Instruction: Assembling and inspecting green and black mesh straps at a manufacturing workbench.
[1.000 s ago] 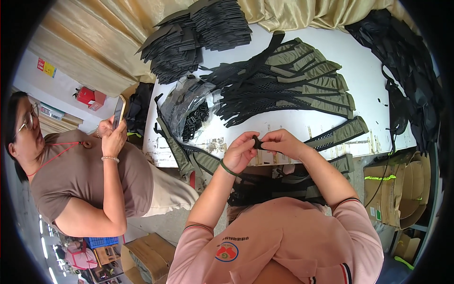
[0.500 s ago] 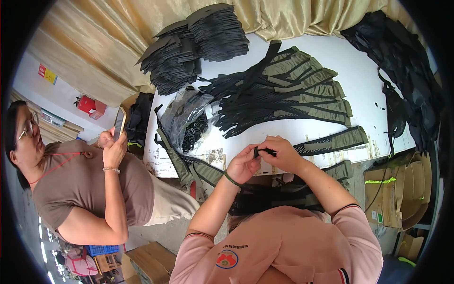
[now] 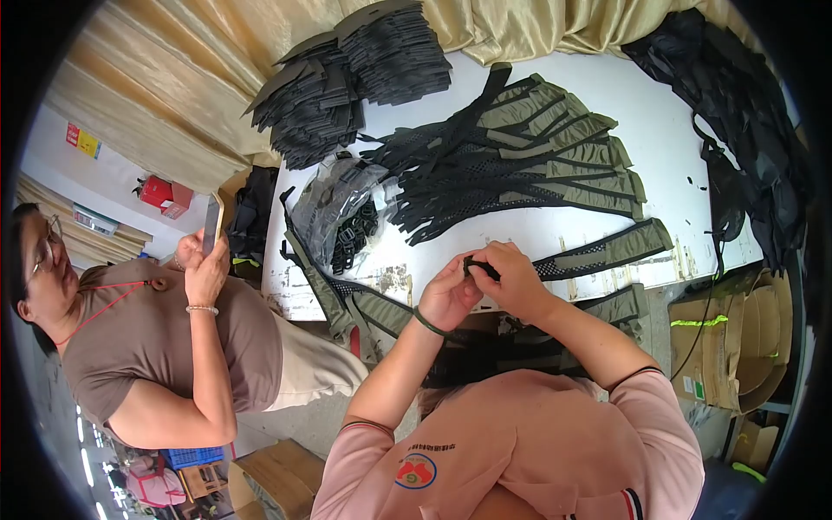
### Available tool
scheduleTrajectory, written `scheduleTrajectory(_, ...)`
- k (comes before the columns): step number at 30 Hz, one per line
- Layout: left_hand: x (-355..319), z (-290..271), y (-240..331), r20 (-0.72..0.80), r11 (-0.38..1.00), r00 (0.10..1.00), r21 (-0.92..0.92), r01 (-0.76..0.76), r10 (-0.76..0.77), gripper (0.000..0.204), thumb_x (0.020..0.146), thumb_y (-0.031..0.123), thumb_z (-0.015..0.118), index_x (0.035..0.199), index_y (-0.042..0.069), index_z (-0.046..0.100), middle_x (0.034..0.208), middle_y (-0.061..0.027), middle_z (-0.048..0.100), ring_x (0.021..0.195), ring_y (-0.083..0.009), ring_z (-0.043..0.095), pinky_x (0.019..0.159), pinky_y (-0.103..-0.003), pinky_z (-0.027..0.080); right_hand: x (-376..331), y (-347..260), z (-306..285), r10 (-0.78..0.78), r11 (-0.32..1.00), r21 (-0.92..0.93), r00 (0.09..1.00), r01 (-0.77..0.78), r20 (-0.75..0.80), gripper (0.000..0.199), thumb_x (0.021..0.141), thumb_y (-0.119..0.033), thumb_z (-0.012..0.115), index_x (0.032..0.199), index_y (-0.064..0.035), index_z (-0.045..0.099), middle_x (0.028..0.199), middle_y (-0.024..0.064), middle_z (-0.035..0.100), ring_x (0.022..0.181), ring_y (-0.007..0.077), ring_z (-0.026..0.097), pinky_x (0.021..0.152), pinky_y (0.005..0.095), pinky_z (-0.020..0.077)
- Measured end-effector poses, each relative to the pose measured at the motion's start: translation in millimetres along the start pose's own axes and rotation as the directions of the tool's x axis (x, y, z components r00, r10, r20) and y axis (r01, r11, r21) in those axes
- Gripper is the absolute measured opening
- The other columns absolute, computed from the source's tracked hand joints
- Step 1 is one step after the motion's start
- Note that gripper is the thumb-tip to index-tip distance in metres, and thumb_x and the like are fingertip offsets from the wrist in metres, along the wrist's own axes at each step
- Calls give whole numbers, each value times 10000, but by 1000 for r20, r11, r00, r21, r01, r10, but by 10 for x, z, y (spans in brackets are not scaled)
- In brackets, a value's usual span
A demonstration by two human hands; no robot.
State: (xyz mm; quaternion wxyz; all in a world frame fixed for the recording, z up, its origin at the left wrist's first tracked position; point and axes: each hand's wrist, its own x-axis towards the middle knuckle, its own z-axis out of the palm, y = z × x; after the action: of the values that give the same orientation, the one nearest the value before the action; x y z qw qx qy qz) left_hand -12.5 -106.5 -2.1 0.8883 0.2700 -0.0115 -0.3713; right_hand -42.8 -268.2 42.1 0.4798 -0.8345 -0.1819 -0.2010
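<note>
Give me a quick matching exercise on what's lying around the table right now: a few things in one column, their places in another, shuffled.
Things:
1. small black buckle piece
2. clear bag of black buckles
3. stacks of black flat pieces
4. fanned olive and black mesh straps

Places:
A. far left end of the white table, by the tan curtain
B. middle of the table, spread out
C. pinched between the left hand and right hand
D. near left part of the table, beside the person with a phone

Pairs: 1-C, 2-D, 3-A, 4-B
</note>
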Motion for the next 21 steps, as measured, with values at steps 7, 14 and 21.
scheduleTrajectory(7, -80, 75, 24, -16, 992, 1000, 128, -17, 20, 413, 878, 192, 559, 1242, 23, 458, 982, -45, 567, 670, -79, 440, 598, -215, 368, 33, 120, -140, 340, 704, 441, 810, -556, 478, 113, 801, -68, 604, 898, -11, 615, 778, 105, 592, 714, 242, 554, 657, 317, 438)
scheduleTrajectory(14, -52, -48, -24, 46, 999, 998, -6, 47, -47, 317, 915, 168, 519, 1202, 36, 497, 968, -34, 578, 678, -98, 470, 614, -223, 383, -51, 110, -26, -22, 996, 91, 990, 9, 142, 109, 767, -59, 611, 860, -9, 587, 791, 125, 597, 692, 258, 564, 633, 314, 447)
scheduleTrajectory(21, -84, -20, 12, 24, 996, 1000, 94, 12, -15, 298, 910, 154, 534, 1183, 34, 515, 945, -39, 588, 674, -88, 483, 614, -212, 392, -19, 92, -148, 354, 710, 436, 816, -553, 457, 84, 799, -43, 623, 868, -13, 584, 768, 62, 608, 679, 131, 585, 629, 255, 455)
